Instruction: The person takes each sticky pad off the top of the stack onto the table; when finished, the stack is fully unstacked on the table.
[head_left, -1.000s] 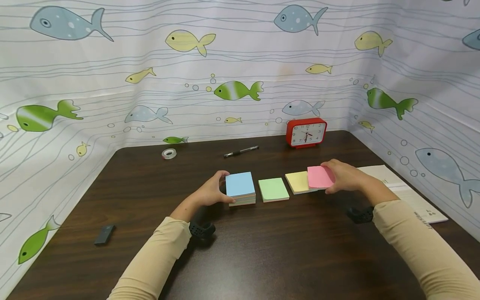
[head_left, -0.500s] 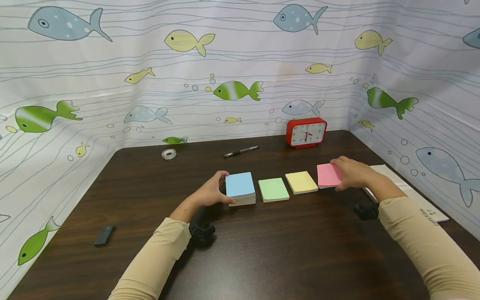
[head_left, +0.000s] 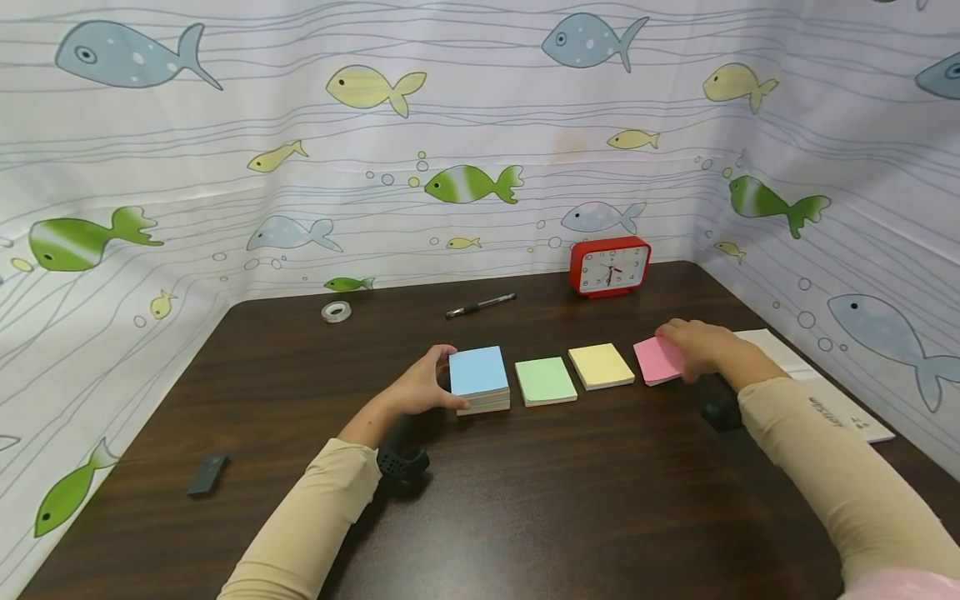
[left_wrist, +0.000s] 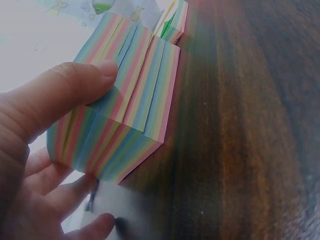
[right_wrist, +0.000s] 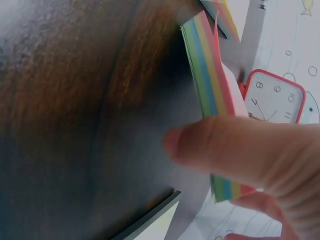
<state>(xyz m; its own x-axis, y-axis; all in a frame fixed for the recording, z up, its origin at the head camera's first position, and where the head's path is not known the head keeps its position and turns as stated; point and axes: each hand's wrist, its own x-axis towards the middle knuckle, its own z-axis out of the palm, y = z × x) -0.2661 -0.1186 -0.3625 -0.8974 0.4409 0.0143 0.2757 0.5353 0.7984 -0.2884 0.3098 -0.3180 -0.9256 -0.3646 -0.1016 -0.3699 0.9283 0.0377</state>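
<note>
From the head view I see both forearms in tan sleeves reaching forward over the dark desk. My left hand sits at the left edge of the blue-topped pad, thumb on the near corner and fingers curled round the far side — clamped on the block. My right hand lies low at the right end of the row, fingers laid over the right part of the pink pad, which rests on the desk just beside the yellow pad. The green pad lies between the yellow one and the blue-topped one. Behind them stand a red clock, a pen and a tape roll; a white booklet lies under my right forearm.

From the left wrist view, the thumb presses the striped side of the blue-topped pad, the other fingers curled beneath — a firm pinch, the block's sheets slightly stepped.

From the right wrist view, one finger crosses the pink pad's striped edge, another showing below it; the pad's lower edge appears to meet the desk. The fingers close on it from both sides.
</note>
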